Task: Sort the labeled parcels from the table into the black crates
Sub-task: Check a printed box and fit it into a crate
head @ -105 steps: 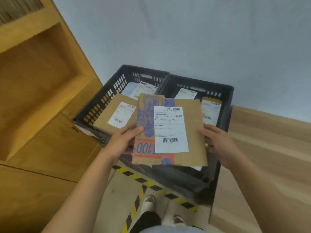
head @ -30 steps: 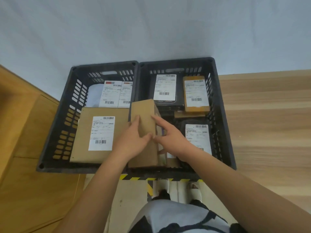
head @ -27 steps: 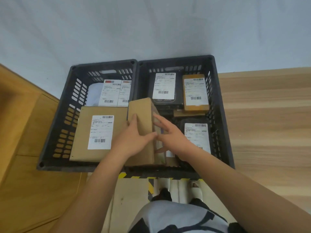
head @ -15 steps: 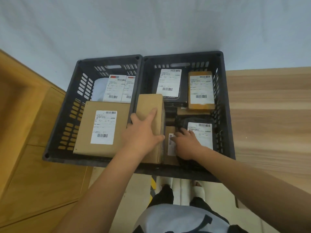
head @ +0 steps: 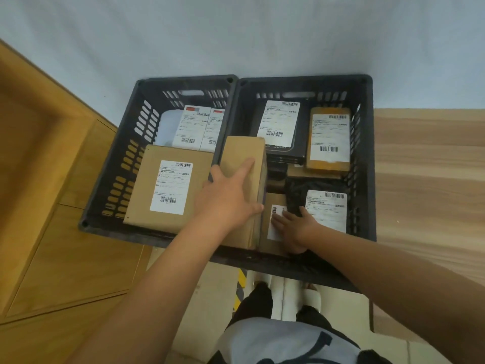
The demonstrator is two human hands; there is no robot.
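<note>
1. Crates: the left crate (head: pixel 112 164) and the right crate (head: pixel 367 158) stand side by side against the wall, touching along their inner walls.
2. Left grip (head: pixel 231 198): closed across the width of the upright parcel (head: pixel 244 151), with the long fingers laid along its upper face, the thumb hooked over its right edge and the little finger at its left edge. This plain brown parcel stands on edge inside the right crate, against the wall shared with the left crate.
3. Right grip (head: pixel 294 227): spread flat, fingers straight, pressing on the low parcel (head: pixel 275 199) at the near end of the right crate. It covers part of the white label there.
4. Right crate, other contents: a black bag parcel (head: pixel 296 190) just right of my right grip, with a black box (head: pixel 278 122) and a tan parcel (head: pixel 329 137) at the far end.
5. Left crate contents: a large flat parcel (head: pixel 144 195) with its label up, and white parcels (head: pixel 168 127) behind it.
</note>
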